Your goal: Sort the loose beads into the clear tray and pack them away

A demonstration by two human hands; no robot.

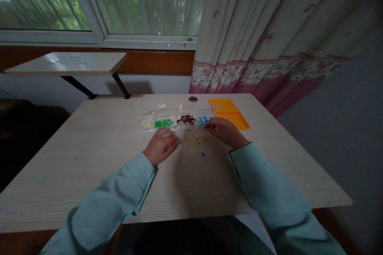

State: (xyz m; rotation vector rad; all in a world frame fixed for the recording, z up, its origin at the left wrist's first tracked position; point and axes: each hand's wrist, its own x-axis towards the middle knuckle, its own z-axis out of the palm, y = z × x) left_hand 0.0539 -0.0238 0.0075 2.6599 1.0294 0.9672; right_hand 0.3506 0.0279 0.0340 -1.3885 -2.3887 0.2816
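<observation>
My right hand (226, 131) is closed in a pinch at the front edge of a clear box of small blue pieces (204, 120). What its fingertips hold, if anything, is too small to make out. To the left, my left hand (161, 146) rests low over the table with thumb and fingers drawn together; any piece between them is hidden. Between the hands lie scattered yellow pieces (196, 139) and a few blue ones, with a blue piece (203, 154) nearer me. The row of clear boxes also holds brown pieces (186, 119), green pieces (164, 123) and pale cream pieces (146, 124).
An orange tray (236, 119) with its lid opened back sits right of the boxes, partly behind my right hand. A round hole (193, 99) pierces the tabletop (119, 127) at the back. A raised shelf (98, 63) stands at the far left; a curtain (239, 63) hangs behind.
</observation>
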